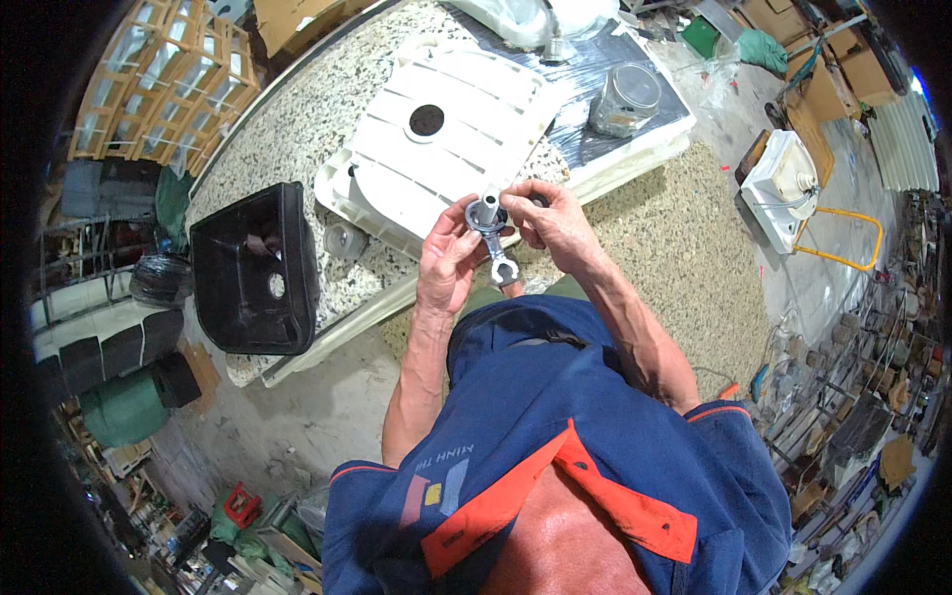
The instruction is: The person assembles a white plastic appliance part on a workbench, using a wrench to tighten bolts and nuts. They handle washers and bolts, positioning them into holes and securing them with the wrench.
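Observation:
Both hands meet in front of my body over the near edge of the table, around a shiny chrome fitting (pixel 487 218). The fitting looks like a tap part, with a round flange, a short tube pointing up and a forked lower end. My left hand (pixel 448 260) is closed on its left side, fingers at the flange. Fingertips of my right hand (pixel 557 224) pinch the fitting near its top from the right. A small dark piece shows by the right fingers; its kind is unclear. Just beyond lies a white ribbed basin (pixel 466 109), underside up, with a round dark hole.
On the speckled table (pixel 283 129) stand a black sink (pixel 297 288) at left and a small clear jar (pixel 345 240). A bigger clear jar (pixel 630 96) sits on a plastic-wrapped panel (pixel 595 55). Further right, a white washbasin (pixel 783 183) rests by a yellow-handled trolley (pixel 878 233).

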Tool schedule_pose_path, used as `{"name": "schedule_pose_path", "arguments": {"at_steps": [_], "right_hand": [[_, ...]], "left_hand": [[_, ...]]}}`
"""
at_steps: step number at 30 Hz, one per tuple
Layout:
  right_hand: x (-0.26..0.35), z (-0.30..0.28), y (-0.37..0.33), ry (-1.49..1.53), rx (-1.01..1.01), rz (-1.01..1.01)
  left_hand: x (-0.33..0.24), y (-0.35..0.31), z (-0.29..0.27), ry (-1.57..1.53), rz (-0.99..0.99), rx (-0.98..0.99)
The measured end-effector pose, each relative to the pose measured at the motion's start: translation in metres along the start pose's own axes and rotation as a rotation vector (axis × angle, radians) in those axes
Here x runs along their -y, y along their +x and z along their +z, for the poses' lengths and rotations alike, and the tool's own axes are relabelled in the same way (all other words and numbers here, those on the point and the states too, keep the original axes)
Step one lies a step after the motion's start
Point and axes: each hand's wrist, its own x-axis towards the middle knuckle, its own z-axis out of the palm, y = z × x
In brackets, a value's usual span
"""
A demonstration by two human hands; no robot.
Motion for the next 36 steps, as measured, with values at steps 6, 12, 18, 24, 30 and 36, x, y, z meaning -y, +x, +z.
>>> {"name": "schedule_pose_path", "arguments": {"at_steps": [6,12,18,24,30,36], "right_hand": [[-0.006,-0.006,-0.003,0.006,0.014,-0.044],[-0.011,-0.016,-0.01,0.001,0.022,-0.153],[-0.009,-0.016,-0.014,-0.148,-0.008,-0.218],[-0.003,-0.013,-0.017,-0.285,-0.01,-0.23],[-0.01,-0.01,-0.013,-0.467,-0.045,-0.43],[-0.006,-0.018,-0.008,-0.489,-0.069,-0.252]], "left_hand": [[-0.003,-0.003,0.01,0.335,0.122,-0.015],[-0.011,-0.011,0.02,0.424,0.079,-0.069],[-0.014,-0.014,0.027,0.482,0.064,-0.093],[-0.018,-0.013,0.024,0.639,-0.041,-0.099],[-0.011,-0.006,0.024,0.469,-0.036,-0.074],[-0.011,0.0,0.03,0.455,-0.114,-0.036]]}}
